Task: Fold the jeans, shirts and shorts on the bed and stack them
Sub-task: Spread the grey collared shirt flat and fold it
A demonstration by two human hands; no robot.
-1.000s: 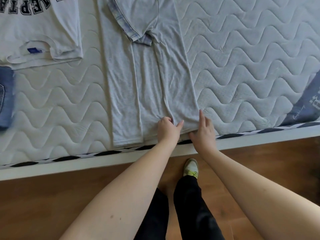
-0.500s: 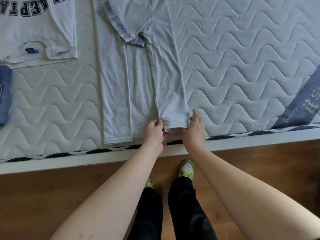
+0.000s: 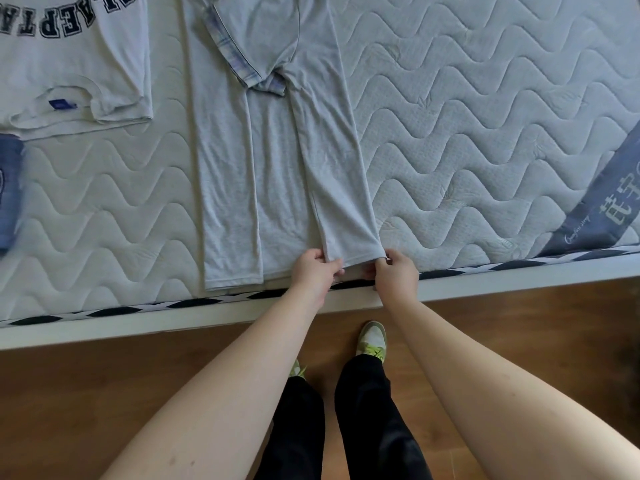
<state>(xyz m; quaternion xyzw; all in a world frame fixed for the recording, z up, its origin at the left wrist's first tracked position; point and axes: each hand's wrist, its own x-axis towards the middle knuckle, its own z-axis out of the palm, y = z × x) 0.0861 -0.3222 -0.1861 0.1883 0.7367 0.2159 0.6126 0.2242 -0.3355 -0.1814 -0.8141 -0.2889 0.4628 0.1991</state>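
A light grey shirt (image 3: 277,161) lies lengthwise on the mattress (image 3: 467,133), its sides folded inward into a long strip and a plaid-trimmed sleeve showing near the top. Its bottom hem sits at the near edge of the bed. My left hand (image 3: 313,270) pinches the left corner of the folded right panel's hem. My right hand (image 3: 396,271) pinches the right corner of that same hem. A white T-shirt with dark block letters (image 3: 72,57) lies folded at the upper left. A piece of blue denim (image 3: 10,192) shows at the far left edge.
The white bed frame edge (image 3: 519,277) runs across the view, with wooden floor (image 3: 104,393) below it. My legs in black trousers and light sneakers (image 3: 372,337) stand close to the bed. A grey label band (image 3: 602,202) crosses the mattress corner at right.
My hands went from resting on the hem to pinching its two corners. My right hand's fingers, straight before, are now curled round the cloth.
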